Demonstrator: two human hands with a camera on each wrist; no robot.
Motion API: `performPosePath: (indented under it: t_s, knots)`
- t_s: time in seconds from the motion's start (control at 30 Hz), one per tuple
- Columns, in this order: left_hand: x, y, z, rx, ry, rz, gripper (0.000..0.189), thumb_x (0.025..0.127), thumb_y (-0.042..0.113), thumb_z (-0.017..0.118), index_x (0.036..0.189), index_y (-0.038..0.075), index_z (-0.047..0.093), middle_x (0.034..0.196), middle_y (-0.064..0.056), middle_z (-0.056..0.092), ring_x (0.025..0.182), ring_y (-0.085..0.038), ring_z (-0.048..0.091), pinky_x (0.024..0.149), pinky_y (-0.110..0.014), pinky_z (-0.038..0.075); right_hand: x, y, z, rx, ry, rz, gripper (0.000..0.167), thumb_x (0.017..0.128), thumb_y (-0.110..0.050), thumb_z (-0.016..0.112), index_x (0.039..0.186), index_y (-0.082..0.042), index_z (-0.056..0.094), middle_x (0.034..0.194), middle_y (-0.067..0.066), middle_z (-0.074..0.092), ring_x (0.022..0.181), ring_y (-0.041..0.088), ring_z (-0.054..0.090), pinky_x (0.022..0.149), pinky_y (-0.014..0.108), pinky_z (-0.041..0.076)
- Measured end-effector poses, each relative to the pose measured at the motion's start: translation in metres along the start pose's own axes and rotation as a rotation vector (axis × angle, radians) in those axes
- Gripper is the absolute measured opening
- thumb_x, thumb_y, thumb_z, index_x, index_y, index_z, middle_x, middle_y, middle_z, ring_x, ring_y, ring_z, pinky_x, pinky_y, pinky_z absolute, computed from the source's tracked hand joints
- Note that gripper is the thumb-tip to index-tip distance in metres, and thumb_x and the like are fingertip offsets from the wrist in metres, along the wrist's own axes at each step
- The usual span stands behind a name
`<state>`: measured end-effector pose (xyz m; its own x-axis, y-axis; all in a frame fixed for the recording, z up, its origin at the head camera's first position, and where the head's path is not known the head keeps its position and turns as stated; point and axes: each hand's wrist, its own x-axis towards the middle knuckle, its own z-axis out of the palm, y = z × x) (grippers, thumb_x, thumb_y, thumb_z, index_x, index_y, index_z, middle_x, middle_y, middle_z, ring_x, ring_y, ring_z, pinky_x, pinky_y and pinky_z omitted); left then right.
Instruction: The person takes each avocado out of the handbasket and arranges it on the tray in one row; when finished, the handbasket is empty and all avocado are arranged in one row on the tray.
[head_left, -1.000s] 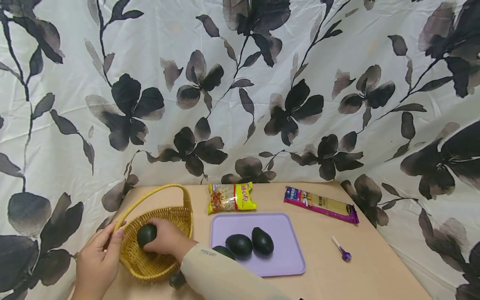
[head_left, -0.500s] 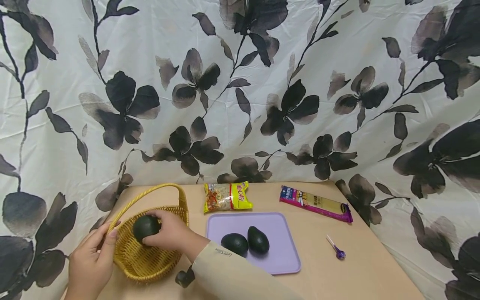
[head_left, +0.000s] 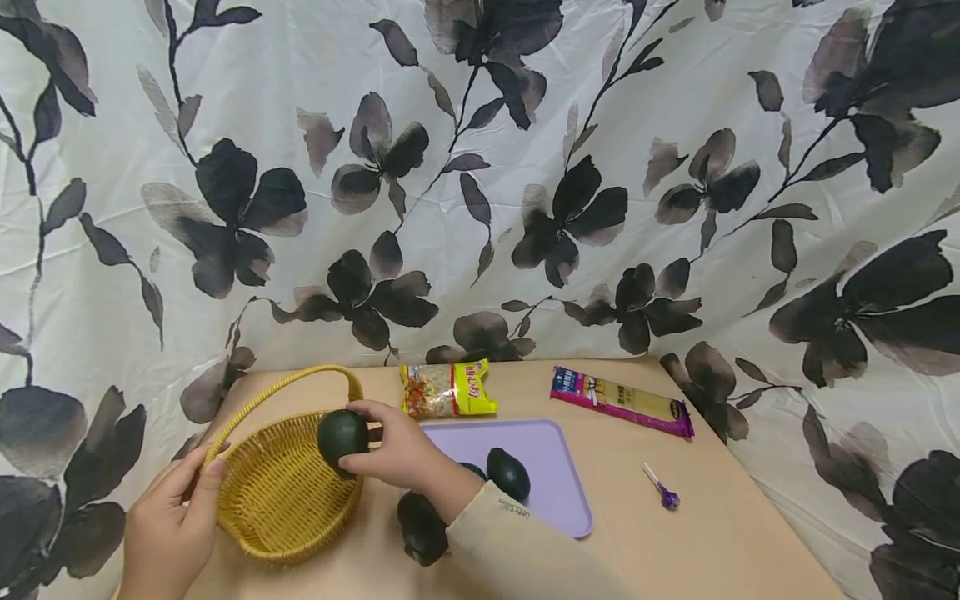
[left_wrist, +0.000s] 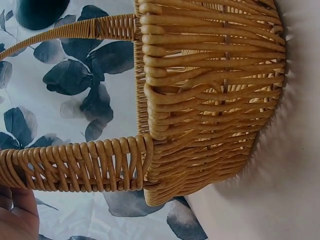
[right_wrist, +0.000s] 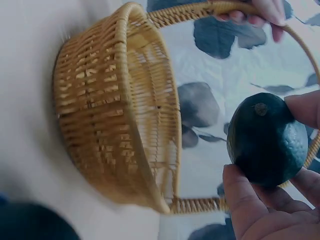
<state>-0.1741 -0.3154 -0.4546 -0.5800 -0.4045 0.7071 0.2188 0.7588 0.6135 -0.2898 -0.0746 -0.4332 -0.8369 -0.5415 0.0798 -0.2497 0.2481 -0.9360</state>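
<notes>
My right hand [head_left: 405, 446] holds a dark green avocado [head_left: 342, 442] between thumb and fingers, over the right rim of the yellow wicker basket [head_left: 288, 542]. The same avocado [right_wrist: 267, 140] fills much of the right wrist view, its stem scar showing. On the left, my left hand [head_left: 168, 521] pinches the basket's arched handle [left_wrist: 75, 167] near its base. The woven bottom of the basket shows bare in the head view. On the lilac tray [head_left: 551, 437] lies another avocado [head_left: 508, 474], and one beside it is partly hidden by my right wrist.
A yellow snack bag [head_left: 447, 388] lies behind the tray. Farther right are a long purple packet [head_left: 622, 401] and a purple lollipop [head_left: 669, 498]. A dark device [head_left: 422, 529] hangs under my right wrist. Floral cloth [head_left: 480, 183] rises behind the table.
My right hand has lifted the avocado up from inside the basket and carried it rightward to the rim. My left hand keeps its hold on the handle. The head view has shifted slightly.
</notes>
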Motion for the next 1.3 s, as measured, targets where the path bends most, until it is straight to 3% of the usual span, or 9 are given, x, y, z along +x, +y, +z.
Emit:
performPosePath:
  t_s: [0.17, 0.37, 0.57, 0.83, 1.0, 1.3]
  knots:
    - [0.001, 0.002, 0.001, 0.027, -0.010, -0.036, 0.023, 0.095, 0.004, 0.071, 0.117, -0.005, 0.073, 0.097, 0.023, 0.058, 0.084, 0.026, 0.047, 0.070, 0.004, 0.039, -0.017, 0.009, -0.024, 0.089, 0.033, 0.025, 0.067, 0.080, -0.016, 0.087, 0.139, -0.031, 0.060, 0.129, -0.013, 0.062, 0.114, 0.015, 0.066, 0.085, 0.030, 0.061]
    - [0.001, 0.001, 0.001, 0.018, 0.012, -0.036, 0.024, 0.095, 0.004, 0.071, 0.117, -0.006, 0.073, 0.101, 0.041, 0.048, 0.083, 0.027, 0.047, 0.070, 0.005, 0.038, -0.036, 0.019, -0.054, 0.092, 0.088, 0.041, 0.067, 0.081, -0.016, 0.086, 0.141, -0.032, 0.058, 0.133, -0.007, 0.062, 0.114, 0.018, 0.065, 0.092, 0.040, 0.060]
    - [0.001, 0.003, -0.001, 0.022, -0.006, -0.078, 0.025, 0.097, 0.006, 0.070, 0.119, -0.004, 0.073, 0.098, 0.045, 0.047, 0.083, 0.027, 0.048, 0.069, 0.005, 0.038, -0.054, 0.032, -0.079, 0.123, 0.148, 0.093, 0.070, 0.082, -0.018, 0.086, 0.144, -0.032, 0.056, 0.138, 0.001, 0.061, 0.119, 0.025, 0.066, 0.094, 0.051, 0.058]
    - [0.001, 0.006, 0.000, 0.025, -0.027, -0.091, 0.026, 0.098, 0.008, 0.069, 0.121, -0.004, 0.072, 0.101, 0.036, 0.052, 0.086, 0.028, 0.047, 0.070, 0.006, 0.038, -0.081, 0.052, -0.110, 0.215, 0.216, 0.048, 0.071, 0.085, -0.008, 0.082, 0.149, -0.012, 0.051, 0.143, 0.015, 0.056, 0.118, 0.030, 0.067, 0.095, 0.046, 0.059]
    - [0.001, 0.004, 0.000, 0.017, -0.008, -0.081, 0.025, 0.097, 0.008, 0.071, 0.119, -0.003, 0.073, 0.102, 0.048, 0.045, 0.085, 0.028, 0.047, 0.069, 0.006, 0.038, -0.097, 0.065, -0.129, 0.170, 0.278, 0.086, 0.071, 0.085, -0.012, 0.083, 0.149, -0.014, 0.051, 0.150, 0.014, 0.052, 0.125, 0.033, 0.063, 0.099, 0.047, 0.056]
    - [0.001, 0.003, 0.000, -0.021, -0.014, -0.065, 0.025, 0.096, 0.004, 0.071, 0.120, -0.001, 0.074, 0.105, 0.046, 0.050, 0.085, 0.026, 0.051, 0.069, 0.005, 0.040, -0.125, 0.095, -0.158, 0.125, 0.446, 0.158, 0.071, 0.083, -0.008, 0.084, 0.147, -0.016, 0.055, 0.145, 0.014, 0.056, 0.121, 0.033, 0.065, 0.096, 0.043, 0.058]
